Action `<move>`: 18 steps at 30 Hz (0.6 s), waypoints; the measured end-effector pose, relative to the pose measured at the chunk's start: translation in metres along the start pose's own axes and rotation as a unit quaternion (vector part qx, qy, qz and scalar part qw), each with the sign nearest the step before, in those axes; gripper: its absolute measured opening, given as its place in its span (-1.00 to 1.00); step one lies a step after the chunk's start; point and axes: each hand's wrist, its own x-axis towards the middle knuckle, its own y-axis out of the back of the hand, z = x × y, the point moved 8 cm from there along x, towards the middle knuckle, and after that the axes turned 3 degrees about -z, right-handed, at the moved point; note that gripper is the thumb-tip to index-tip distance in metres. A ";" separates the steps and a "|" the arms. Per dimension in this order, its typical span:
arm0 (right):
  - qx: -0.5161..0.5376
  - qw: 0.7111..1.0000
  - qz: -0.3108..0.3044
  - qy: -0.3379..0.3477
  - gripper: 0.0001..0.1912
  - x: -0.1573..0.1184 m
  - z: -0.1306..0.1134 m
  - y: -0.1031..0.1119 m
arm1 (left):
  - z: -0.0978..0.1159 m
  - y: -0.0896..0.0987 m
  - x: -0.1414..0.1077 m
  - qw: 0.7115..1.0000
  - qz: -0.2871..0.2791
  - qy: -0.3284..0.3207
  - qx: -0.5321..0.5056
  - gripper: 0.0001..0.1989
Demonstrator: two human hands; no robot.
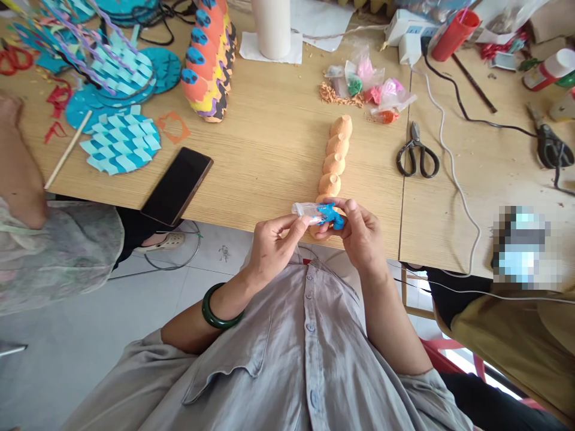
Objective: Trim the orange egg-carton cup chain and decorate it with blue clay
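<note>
Near the table's front edge, my left hand (275,246) pinches a small clear plastic bag (306,209) between thumb and fingers. Bright blue clay (331,214) sticks out of the bag's right end. My right hand (365,230) is closed on this clay, thumb on top and fingers curled beneath. Just behind both hands lies a pale orange piece of bumpy, segmented clay (335,157), pointing away from me; its near end is partly hidden by the hands and the bag.
Small bags of coloured clay (366,81) lie beyond. Black-handled scissors (417,154) and a white cable (449,149) are on the right. A phone (177,184), a wooden stick (67,151), blue scaled discs (123,143) and a painted segmented piece (207,66) occupy the left. People sit on both sides.
</note>
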 end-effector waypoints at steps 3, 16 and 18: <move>-0.062 0.996 -0.054 0.044 -0.56 -0.008 -0.018 -0.003 | 0.000 0.002 0.001 1.000 0.002 0.007 -0.010 -0.63; -0.099 0.992 0.040 0.068 -0.78 -0.006 -0.020 0.020 | -0.009 -0.005 0.002 0.989 -0.017 0.055 -0.135 -0.73; -0.055 0.996 0.067 0.038 -0.72 -0.003 -0.015 0.028 | -0.015 -0.008 0.004 0.980 -0.024 0.080 -0.179 -0.69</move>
